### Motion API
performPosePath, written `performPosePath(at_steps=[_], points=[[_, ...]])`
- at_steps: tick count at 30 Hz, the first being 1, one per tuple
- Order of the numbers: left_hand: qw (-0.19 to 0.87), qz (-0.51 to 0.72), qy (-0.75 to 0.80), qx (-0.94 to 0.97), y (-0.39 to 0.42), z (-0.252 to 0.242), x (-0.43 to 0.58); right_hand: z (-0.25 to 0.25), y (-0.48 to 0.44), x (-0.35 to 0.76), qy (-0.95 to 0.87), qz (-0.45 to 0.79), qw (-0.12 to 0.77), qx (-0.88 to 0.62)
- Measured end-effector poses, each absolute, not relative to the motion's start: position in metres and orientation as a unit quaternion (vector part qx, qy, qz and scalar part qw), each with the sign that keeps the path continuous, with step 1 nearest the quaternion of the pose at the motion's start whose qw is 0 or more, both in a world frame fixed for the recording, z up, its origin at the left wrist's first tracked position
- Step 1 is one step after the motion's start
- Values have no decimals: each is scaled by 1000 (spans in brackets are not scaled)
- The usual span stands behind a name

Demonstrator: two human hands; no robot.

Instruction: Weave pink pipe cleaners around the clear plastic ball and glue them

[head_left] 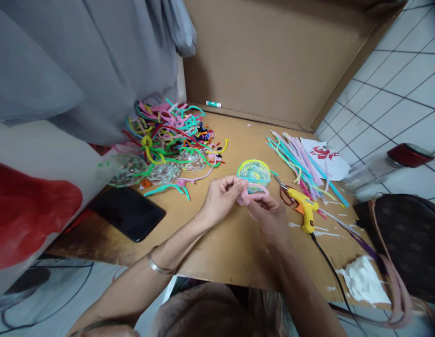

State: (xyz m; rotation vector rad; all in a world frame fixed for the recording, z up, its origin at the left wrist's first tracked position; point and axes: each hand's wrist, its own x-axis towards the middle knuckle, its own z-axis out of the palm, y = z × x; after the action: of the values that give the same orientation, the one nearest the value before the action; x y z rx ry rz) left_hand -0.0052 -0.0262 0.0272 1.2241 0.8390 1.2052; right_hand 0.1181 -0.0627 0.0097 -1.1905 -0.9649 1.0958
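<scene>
1. Left hand [222, 194]: fingers curled, thumb and fingertips pinching one end of a pink pipe cleaner [255, 191]; a metal bangle [159, 267] sits on the forearm.
2. Right hand [271, 220]: fingers closed on the other end of the same pink pipe cleaner, which arches between both hands just above the desk [221, 243].
3. Clear dome [254, 171]: rimmed in yellow and teal fuzz, resting on the desk just behind the hands.
4. Yellow glue gun [304, 208]: lying just right of the right hand, with its black cord trailing toward the near edge.
5. Red-handled scissors [282, 191]: touching the glue gun's nozzle end.
6. Straight pipe cleaners [298, 159]: a loose bundle in teal, pink and lilac, behind the glue gun.
7. White paper with red print [324, 157]: beside that bundle, to its right.
8. Tangled pipe cleaners [171, 131]: a mixed-colour heap at the back left, with more clear domes [161, 171] at its front edge.
9. Black phone [128, 213]: face up, near the left edge.
10. Glue stick [213, 104]: lying at the foot of the cardboard back wall.
11. Brown handbag [407, 238]: at the far right, off the desk's edge.
</scene>
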Motion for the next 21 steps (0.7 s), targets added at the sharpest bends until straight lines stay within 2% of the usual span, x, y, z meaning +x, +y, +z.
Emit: performPosePath(at_steps=[8,14,21], points=[[657,483,297,497,-24,22,-5,10,-60,123,-422,478,606,-477],[636,469,353,500,-26,23,-4,14,-59,127,-406,470,610,-493],[642,507,344,462,-23,19,-2,18,-62,123,-450,463,586,-489]])
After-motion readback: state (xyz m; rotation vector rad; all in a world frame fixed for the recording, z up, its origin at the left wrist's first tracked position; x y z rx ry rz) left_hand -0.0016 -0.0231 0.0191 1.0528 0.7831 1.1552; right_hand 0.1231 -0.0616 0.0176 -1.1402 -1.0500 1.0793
